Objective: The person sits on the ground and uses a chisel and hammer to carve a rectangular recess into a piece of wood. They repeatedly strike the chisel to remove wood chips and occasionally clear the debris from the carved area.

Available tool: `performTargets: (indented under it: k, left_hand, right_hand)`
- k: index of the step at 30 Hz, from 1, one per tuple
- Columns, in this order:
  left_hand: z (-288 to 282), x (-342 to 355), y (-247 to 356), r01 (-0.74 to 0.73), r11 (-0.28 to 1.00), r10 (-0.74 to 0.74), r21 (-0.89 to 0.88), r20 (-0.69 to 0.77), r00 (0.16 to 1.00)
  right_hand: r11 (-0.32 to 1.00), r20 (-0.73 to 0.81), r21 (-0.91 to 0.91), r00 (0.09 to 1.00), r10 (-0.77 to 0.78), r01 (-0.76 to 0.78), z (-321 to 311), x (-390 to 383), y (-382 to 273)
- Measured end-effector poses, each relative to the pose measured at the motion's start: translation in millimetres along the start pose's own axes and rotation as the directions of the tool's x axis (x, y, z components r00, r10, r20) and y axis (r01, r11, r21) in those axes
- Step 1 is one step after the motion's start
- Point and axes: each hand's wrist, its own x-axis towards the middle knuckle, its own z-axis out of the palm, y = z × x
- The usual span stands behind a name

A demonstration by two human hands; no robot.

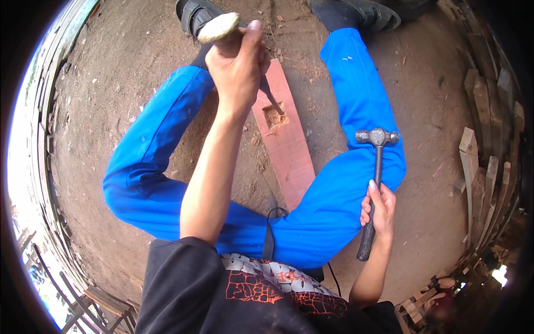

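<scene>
My left hand (236,69) is wrapped round the handle of a chisel (268,92), thumb up along it. The handle's pale, worn top end shows above the fist. Its dark blade slants down into a squarish recess (275,115) cut in a reddish wooden board (289,153). Loose wood fibres lie in that recess. On the right, my right hand (381,209) grips a ball-peen hammer (378,161) by its dark handle. The steel head is raised over my right knee, away from the chisel. The board runs between my legs, its near end partly hidden by my thigh.
My blue-trousered legs (147,133) spread on both sides of the board. Wood chips are scattered over the dirt floor (423,94). Stacked timber offcuts (478,167) line the right side, with more wood pieces (420,303) at the lower right. Long planks (47,150) edge the left.
</scene>
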Motion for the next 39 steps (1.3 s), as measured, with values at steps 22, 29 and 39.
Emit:
performTargets:
  k: [22,29,39]
  left_hand:
    - [18.8,34.9,-18.7,0.290,0.951,-0.308,0.104,0.330,0.892]
    - [16.0,26.8,-11.3,0.288,0.950,-0.309,0.122,0.496,0.811]
    - [35.8,-84.2,1.5,-0.386,0.904,0.009,0.185,0.893,0.449]
  right_hand:
    - [0.987,0.137,-0.123,0.983,0.120,-0.103,-10.2,12.6,-30.3]
    - [0.968,0.115,-0.222,0.989,-0.096,0.120,23.8,-5.9,-144.5]
    - [0.825,-0.026,-0.203,0.839,-0.543,0.527,27.6,-80.8,-107.3]
